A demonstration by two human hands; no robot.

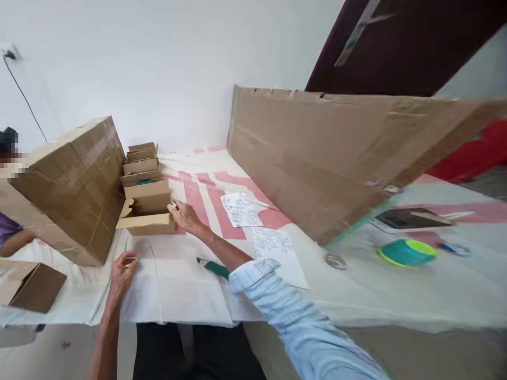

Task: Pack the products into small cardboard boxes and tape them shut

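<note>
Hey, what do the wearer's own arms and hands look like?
The right arm wears a creased, light-blue sleeve that stops at the forearm. The left forearm shows bare. Both the left hand and right hand are ungloved.

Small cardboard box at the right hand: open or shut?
Open: the small cardboard box, beside the right hand, shows its shadowed inside below a raised rear flap. Contents: cannot tell.
</note>
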